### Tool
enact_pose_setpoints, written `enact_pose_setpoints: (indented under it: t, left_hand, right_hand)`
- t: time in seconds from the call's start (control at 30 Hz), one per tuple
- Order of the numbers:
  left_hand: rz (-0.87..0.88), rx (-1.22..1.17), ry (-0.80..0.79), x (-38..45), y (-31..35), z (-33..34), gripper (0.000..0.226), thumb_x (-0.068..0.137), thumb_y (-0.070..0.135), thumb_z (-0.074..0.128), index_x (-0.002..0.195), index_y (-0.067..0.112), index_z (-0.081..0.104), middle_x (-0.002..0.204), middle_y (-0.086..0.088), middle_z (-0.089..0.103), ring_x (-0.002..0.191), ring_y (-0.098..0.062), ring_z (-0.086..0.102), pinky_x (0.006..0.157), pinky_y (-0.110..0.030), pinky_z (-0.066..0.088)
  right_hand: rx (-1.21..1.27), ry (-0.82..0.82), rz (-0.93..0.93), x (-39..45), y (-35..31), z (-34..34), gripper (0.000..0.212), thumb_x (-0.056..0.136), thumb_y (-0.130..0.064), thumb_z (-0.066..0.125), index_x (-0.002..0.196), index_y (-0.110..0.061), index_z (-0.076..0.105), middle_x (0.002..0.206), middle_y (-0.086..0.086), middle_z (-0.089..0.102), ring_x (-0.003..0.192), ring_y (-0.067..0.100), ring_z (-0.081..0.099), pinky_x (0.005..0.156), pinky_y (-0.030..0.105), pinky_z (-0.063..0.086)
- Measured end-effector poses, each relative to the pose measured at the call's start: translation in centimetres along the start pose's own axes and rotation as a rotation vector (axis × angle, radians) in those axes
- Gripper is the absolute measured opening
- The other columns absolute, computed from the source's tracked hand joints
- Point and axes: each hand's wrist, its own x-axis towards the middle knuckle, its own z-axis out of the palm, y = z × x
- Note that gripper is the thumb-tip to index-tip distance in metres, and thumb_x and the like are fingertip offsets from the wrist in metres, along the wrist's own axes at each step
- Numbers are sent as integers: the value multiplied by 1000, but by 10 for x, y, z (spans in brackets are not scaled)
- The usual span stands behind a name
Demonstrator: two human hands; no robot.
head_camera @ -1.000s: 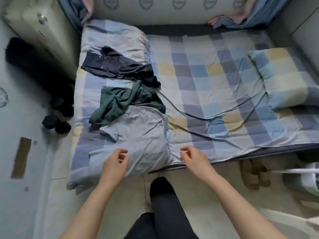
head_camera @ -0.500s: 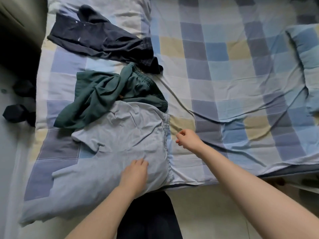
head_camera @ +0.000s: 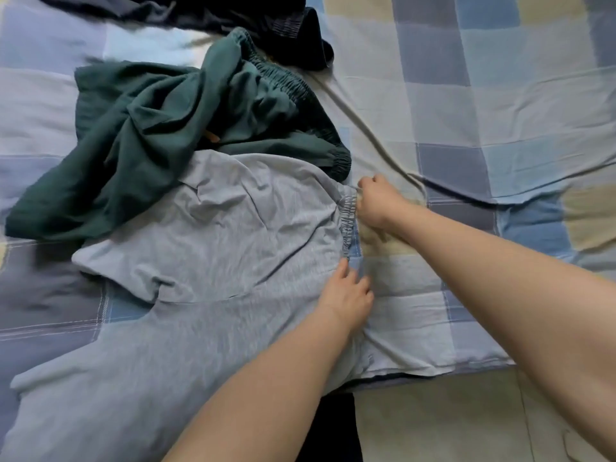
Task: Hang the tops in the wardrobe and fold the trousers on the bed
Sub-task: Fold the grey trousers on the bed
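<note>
Early in the task, by the look of it. Grey trousers [head_camera: 213, 248] spread unfolded on the bed [head_camera: 466, 105], waistband toward the right. Right hand [head_camera: 378, 203] clamped on the waistband's far end, fingers curled round the elastic. Left hand [head_camera: 346, 295] at the near end of the waistband, fingers bent onto the cloth; a true pinch or mere touch, cannot tell. Green trousers [head_camera: 160, 141] bunched just beyond, partly overlapped by the grey pair. Dark garment [head_camera: 266, 25] at the top edge, also loose. Nothing folded yet in view; no tops or wardrobe visible. Folding of all three pieces probably left.
</note>
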Motion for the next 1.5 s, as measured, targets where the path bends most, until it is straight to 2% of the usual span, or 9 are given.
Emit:
enact_pose_setpoints:
  t: [0.27, 0.43, 0.57, 0.8, 0.93, 1.0, 1.13, 1.33, 1.5]
  left_hand:
    - [28, 90, -168, 16, 3, -9, 46, 99, 37, 44, 142, 22, 47, 147, -6, 43, 140, -37, 17, 116, -56, 4]
    - [78, -187, 178, -22, 12, -9, 30, 90, 15, 51, 119, 11, 58, 123, -10, 50, 125, -35, 33, 109, -60, 17]
    - [90, -357, 477, -69, -5, 10, 24, 76, 8, 61, 99, 16, 62, 133, -8, 51, 114, -33, 50, 94, -49, 38]
    - [-339, -776, 379, -167, -118, 51, 22, 78, 4, 67, 94, 18, 64, 98, 2, 61, 95, -22, 58, 85, -39, 45]
    - [-616, -1039, 448, -204, -124, 53, 15, 83, 9, 63, 78, 20, 71, 82, 12, 69, 83, -8, 63, 78, -25, 45]
    - [-736, -1158, 524, -214, -112, 43, 12, 82, 22, 70, 71, 21, 71, 74, 12, 70, 72, -3, 63, 71, -27, 47]
    - [-875, -1231, 636, -236, -92, 21, 19, 76, 9, 72, 69, 21, 59, 78, 10, 63, 70, -15, 56, 64, -29, 38]
    - [-578, -1100, 736, -316, -82, -30, 39, 77, -17, 52, 74, 21, 60, 86, 7, 54, 81, 4, 52, 69, -8, 37]
    - [-456, -872, 787, -393, -89, -68, 44, 72, -26, 52, 68, 17, 60, 90, 2, 48, 79, -12, 54, 69, -22, 42]
  right_hand:
    - [47, -58, 39, 19, 1, 31, 52, 93, -26, 57, 136, -8, 35, 137, 15, 35, 119, 40, 45, 97, 50, 44]
    - [327, -60, -13, 17, 1, 29, 73, 81, -21, 72, 140, -14, 29, 129, 13, 52, 111, 33, 55, 93, 42, 47]
    - [152, -8, -24, 14, -2, 27, 29, 86, -23, 64, 110, -8, 59, 116, 17, 57, 109, 35, 55, 85, 35, 45]
    - [384, 169, -27, -39, -14, 17, 30, 87, -10, 54, 116, -9, 47, 107, 13, 58, 94, 29, 55, 72, 34, 40]
    - [273, 210, -384, -102, -39, 8, 44, 88, -12, 52, 124, -35, 42, 102, 5, 48, 80, 25, 51, 66, 36, 41]
    - [162, 126, -463, -129, -53, 3, 28, 87, -24, 53, 94, -51, 49, 89, -1, 50, 74, 26, 50, 58, 39, 40]
    - [-198, -8, -605, -179, -69, -8, 40, 87, -47, 60, 108, -15, 51, 108, 7, 39, 82, 24, 44, 77, 41, 45]
    - [-175, 117, -562, -261, -66, -69, 13, 90, -8, 50, 103, -8, 50, 105, 12, 41, 86, 26, 45, 66, 38, 41]
    - [316, 348, -407, -347, -73, -155, 9, 85, -10, 62, 90, -12, 69, 83, -1, 52, 80, 23, 53, 69, 38, 44]
